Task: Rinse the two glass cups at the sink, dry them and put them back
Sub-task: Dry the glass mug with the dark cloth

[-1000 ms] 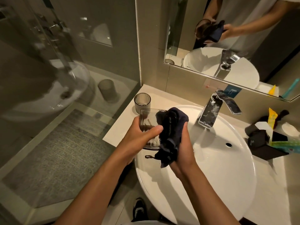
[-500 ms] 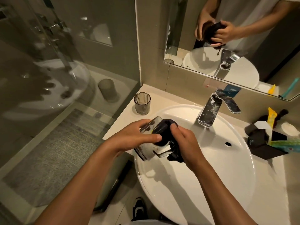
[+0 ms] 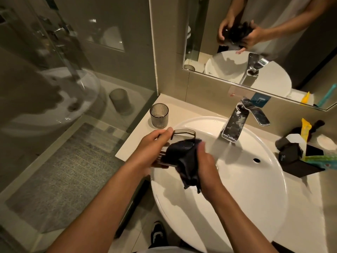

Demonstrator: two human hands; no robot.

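Note:
My left hand (image 3: 151, 148) grips a smoky glass cup (image 3: 183, 134) over the left rim of the white basin (image 3: 255, 198). The cup lies tilted, its thick base turned away from me. My right hand (image 3: 207, 167) holds a dark cloth (image 3: 184, 157) pressed against the cup, and the cloth hides most of the glass. A second, ribbed glass cup (image 3: 159, 115) stands upright on the counter's left corner, apart from both hands.
The chrome tap (image 3: 235, 123) stands behind the basin. Dark boxes and coloured packets (image 3: 300, 156) crowd the counter at right. A mirror (image 3: 255, 42) hangs above. A glass shower screen (image 3: 54, 106) is at left, below the counter edge (image 3: 131, 143).
The cup has been turned in my left hand, its base now pointing away. The cloth has slid from inside the cup to its outside, hanging lower under my right hand.

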